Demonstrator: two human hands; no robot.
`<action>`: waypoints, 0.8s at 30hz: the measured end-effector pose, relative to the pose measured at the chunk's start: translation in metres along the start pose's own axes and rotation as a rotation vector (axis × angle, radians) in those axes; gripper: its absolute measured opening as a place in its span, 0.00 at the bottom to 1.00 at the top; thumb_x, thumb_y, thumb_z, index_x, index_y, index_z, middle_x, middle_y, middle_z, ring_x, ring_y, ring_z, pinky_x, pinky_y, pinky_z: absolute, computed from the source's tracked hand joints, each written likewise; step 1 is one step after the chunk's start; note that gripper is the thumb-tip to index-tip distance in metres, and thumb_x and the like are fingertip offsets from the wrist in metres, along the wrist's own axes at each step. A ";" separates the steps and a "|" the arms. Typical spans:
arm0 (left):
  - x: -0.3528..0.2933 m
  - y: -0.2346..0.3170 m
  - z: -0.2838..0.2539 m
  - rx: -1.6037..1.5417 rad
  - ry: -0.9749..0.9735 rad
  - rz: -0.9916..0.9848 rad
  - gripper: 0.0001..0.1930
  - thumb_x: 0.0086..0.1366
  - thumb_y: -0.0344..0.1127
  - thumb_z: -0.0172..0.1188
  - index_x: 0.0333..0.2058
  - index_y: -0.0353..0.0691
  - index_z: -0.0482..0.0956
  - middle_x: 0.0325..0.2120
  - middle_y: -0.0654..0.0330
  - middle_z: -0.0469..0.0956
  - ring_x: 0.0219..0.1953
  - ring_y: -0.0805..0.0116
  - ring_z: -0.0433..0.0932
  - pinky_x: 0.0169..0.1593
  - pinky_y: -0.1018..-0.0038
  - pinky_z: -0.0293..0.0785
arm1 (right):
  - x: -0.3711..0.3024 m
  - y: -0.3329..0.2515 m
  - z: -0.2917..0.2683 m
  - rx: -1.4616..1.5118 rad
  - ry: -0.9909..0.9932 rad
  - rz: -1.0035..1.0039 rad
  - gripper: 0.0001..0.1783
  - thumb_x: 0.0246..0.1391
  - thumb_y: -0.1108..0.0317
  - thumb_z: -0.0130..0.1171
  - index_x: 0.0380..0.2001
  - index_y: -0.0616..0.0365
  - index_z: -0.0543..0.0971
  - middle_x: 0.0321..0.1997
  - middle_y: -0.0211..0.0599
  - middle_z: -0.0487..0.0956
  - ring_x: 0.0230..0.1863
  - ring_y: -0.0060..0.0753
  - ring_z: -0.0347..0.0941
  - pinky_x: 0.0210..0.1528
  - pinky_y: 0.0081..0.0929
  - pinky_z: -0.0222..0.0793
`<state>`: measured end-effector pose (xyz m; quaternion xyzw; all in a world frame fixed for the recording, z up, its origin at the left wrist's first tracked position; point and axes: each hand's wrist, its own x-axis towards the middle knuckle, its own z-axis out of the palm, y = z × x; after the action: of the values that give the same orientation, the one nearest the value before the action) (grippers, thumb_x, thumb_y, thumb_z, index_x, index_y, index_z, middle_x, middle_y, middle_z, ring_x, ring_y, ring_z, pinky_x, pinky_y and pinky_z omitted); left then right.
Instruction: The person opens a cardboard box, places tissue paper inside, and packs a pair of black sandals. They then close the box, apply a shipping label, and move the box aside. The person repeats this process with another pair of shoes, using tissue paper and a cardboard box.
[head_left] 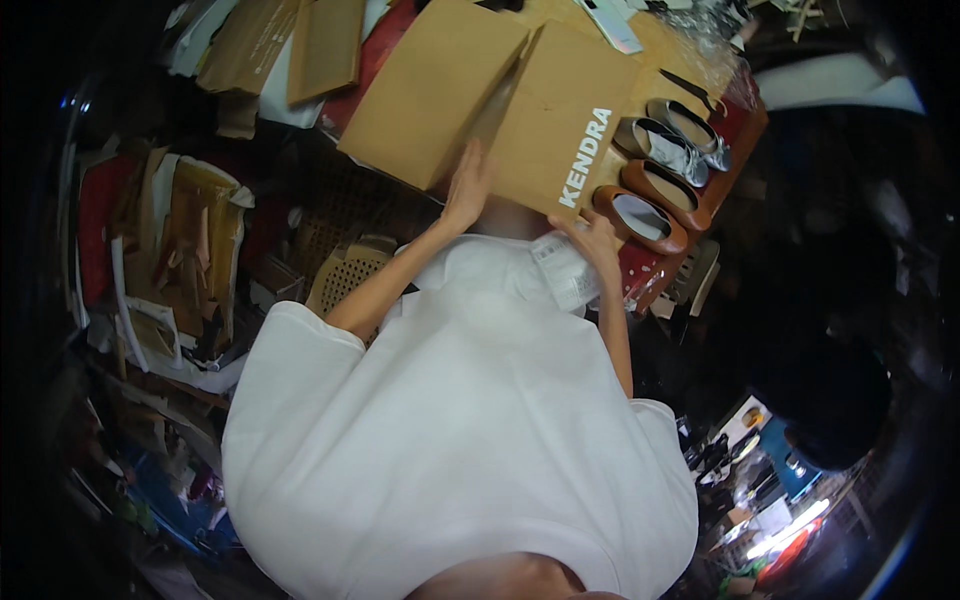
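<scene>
A brown cardboard box (540, 130) with white lettering lies on the table in front of me. To its left a second plain brown cardboard panel (430, 90) meets it at a narrow dark gap; whether the two are joined I cannot tell. My left hand (467, 190) is at the near end of this gap, fingers stretched out flat against the cardboard. At the box's near right corner, my right hand (597, 238) has its fingers and thumb closed on the edge. Beside it are a pair of brown flat shoes (645, 220) and a pair of silver flat shoes (660, 148).
Clear plastic wrap (700, 40) and a black strap (692, 88) lie at the table's far right. Folded cardboard (245, 60) is stacked at the far left. A plastic-wrapped bundle (565, 270) rests by my right forearm. A perforated beige chair (350, 275) stands left of me.
</scene>
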<state>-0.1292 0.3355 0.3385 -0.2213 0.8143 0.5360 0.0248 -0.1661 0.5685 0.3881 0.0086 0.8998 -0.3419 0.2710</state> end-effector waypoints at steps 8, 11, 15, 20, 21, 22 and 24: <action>0.058 -0.015 -0.166 0.235 0.393 0.315 0.31 0.60 0.46 0.61 0.56 0.31 0.66 0.55 0.47 0.68 0.59 0.55 0.66 0.61 0.67 0.60 | -0.029 -0.081 0.004 0.632 -0.292 -0.126 0.31 0.49 0.58 0.66 0.51 0.69 0.72 0.49 0.50 0.76 0.48 0.37 0.75 0.47 0.28 0.70; 0.107 -0.045 -0.200 -0.084 -0.010 -0.014 0.40 0.58 0.54 0.60 0.61 0.32 0.60 0.59 0.48 0.63 0.62 0.60 0.61 0.63 0.69 0.55 | 0.000 -0.127 0.074 0.312 -0.235 -0.208 0.40 0.52 0.57 0.63 0.62 0.67 0.59 0.46 0.47 0.78 0.48 0.36 0.74 0.49 0.29 0.69; 0.149 -0.083 -0.199 -0.501 -0.320 -0.211 0.38 0.61 0.49 0.58 0.63 0.32 0.57 0.60 0.53 0.63 0.61 0.64 0.62 0.62 0.71 0.57 | 0.036 -0.157 0.140 0.201 -0.030 -0.053 0.46 0.45 0.49 0.67 0.58 0.73 0.62 0.46 0.53 0.78 0.48 0.42 0.75 0.49 0.29 0.70; 0.160 -0.101 -0.182 -0.787 -0.589 -0.378 0.31 0.60 0.51 0.55 0.56 0.35 0.66 0.49 0.56 0.72 0.50 0.64 0.72 0.52 0.69 0.69 | 0.054 -0.170 0.159 0.677 -0.029 0.111 0.43 0.43 0.51 0.70 0.53 0.74 0.67 0.47 0.51 0.77 0.47 0.38 0.76 0.48 0.28 0.71; 0.158 -0.101 -0.180 -0.812 -0.621 -0.410 0.31 0.60 0.52 0.55 0.56 0.36 0.67 0.49 0.55 0.72 0.50 0.64 0.72 0.52 0.69 0.70 | 0.055 -0.171 0.158 0.737 -0.061 0.128 0.42 0.44 0.53 0.70 0.54 0.73 0.67 0.48 0.50 0.77 0.49 0.37 0.75 0.50 0.28 0.70; 0.156 -0.100 -0.179 -0.832 -0.633 -0.456 0.32 0.60 0.54 0.54 0.55 0.36 0.67 0.48 0.55 0.72 0.50 0.64 0.72 0.51 0.69 0.70 | 0.054 -0.171 0.156 0.798 -0.102 0.149 0.40 0.45 0.54 0.69 0.54 0.72 0.67 0.50 0.49 0.76 0.50 0.36 0.74 0.52 0.28 0.69; 0.152 -0.096 -0.179 -0.881 -0.652 -0.495 0.33 0.59 0.55 0.55 0.55 0.36 0.67 0.48 0.55 0.72 0.50 0.63 0.72 0.51 0.68 0.70 | 0.052 -0.171 0.154 0.860 -0.160 0.176 0.39 0.46 0.57 0.69 0.55 0.70 0.67 0.52 0.47 0.75 0.52 0.35 0.73 0.55 0.28 0.67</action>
<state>-0.1933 0.0948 0.2895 -0.2182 0.3901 0.8416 0.3031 -0.1703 0.3333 0.3713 0.1705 0.6478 -0.6604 0.3394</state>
